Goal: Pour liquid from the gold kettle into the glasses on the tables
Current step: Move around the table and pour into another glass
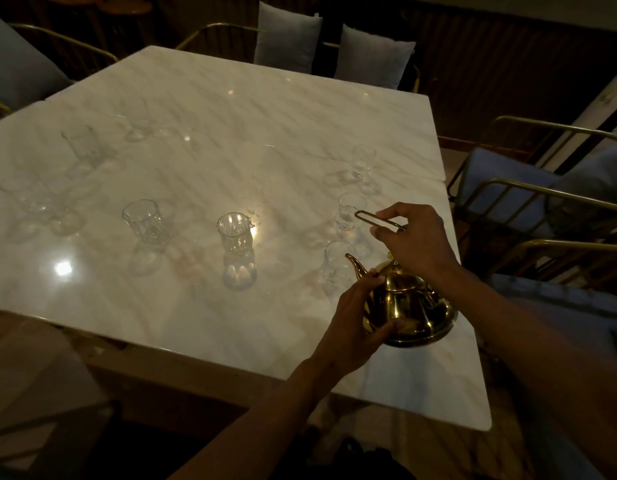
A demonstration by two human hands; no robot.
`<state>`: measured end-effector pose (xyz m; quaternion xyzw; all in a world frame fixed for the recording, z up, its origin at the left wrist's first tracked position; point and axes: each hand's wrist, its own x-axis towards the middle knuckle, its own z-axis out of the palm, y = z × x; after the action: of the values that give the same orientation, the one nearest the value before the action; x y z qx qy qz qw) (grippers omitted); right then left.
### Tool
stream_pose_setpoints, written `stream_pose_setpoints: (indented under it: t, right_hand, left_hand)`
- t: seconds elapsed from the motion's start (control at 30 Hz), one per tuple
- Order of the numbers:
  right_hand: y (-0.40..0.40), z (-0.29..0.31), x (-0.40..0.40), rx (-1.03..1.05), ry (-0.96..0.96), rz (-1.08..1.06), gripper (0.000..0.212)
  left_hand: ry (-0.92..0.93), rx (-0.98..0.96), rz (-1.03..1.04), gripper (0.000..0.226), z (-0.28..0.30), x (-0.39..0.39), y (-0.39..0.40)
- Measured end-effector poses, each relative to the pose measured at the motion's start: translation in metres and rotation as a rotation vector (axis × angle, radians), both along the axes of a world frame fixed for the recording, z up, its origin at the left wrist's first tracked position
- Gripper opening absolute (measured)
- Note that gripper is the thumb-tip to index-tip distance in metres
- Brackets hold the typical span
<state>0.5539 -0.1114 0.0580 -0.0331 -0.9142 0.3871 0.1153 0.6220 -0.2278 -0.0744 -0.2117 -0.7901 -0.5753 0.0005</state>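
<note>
The gold kettle [412, 306] sits at the near right of the white marble table [203, 109], its spout pointing left toward a small glass [334, 263]. My right hand [416, 239] pinches the kettle's thin wire handle, raised above the lid. My left hand [355, 317] cups the kettle's left side, thumb low and fingers near the spout base. Two more small glasses [350, 216] [362, 162] stand beyond along the right edge. Wider tumblers [235, 233] [142, 220] stand mid-table. Several faint glasses [82, 148] are at the far left.
Gold-framed chairs with blue cushions [508, 174] stand to the right, close to the table edge. Grey pillows [286, 36] lean on chairs behind the table. A seam [404, 174] divides two table tops on the right. A dark object lies on the floor below me.
</note>
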Motion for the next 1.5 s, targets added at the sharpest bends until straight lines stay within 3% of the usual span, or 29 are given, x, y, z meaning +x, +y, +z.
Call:
stream_pose_setpoints:
  t: [1.5]
  right_hand:
    - [-0.0038, -0.0054, -0.0033, -0.01, -0.054, -0.002, 0.024]
  left_hand:
    - [-0.047, 0.025, -0.016, 0.066, -0.0018, -0.001, -0.0036]
